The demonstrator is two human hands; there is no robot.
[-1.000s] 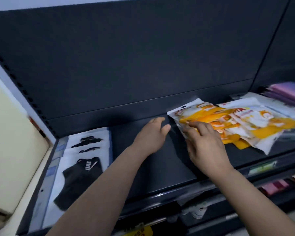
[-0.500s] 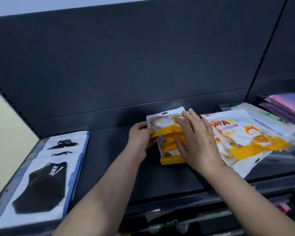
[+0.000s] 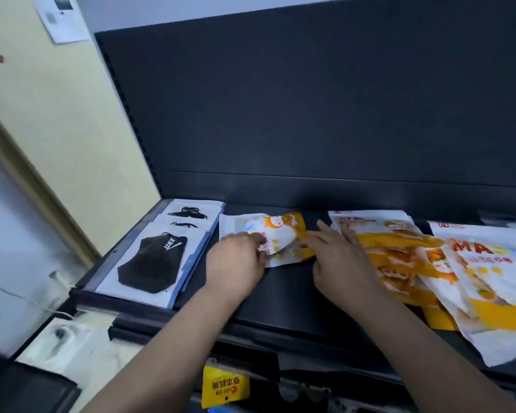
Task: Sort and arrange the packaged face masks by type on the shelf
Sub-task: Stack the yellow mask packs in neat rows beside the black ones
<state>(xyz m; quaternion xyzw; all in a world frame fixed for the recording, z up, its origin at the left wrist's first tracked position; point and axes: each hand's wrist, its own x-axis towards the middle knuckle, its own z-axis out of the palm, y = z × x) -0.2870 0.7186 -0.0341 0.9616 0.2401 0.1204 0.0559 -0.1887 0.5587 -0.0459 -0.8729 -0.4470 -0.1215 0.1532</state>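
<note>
So your left hand (image 3: 236,263) and right hand (image 3: 340,260) pinch one orange pack (image 3: 280,236) beside the black masks (image 3: 161,251) at nine o'clock; the pile (image 3: 429,263) at three o'clock remains unsorted.

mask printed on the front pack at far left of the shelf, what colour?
Black, with white lettering, on a white pack. Head view, the only one.

dark shelf (image 3: 283,296) | black-mask packs (image 3: 158,257) left | orange packs (image 3: 399,257) right

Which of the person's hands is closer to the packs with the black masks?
The left hand. It sits just to the right of the black mask packs, gripping an orange pack; the right hand is farther right, beyond that pack.
</note>
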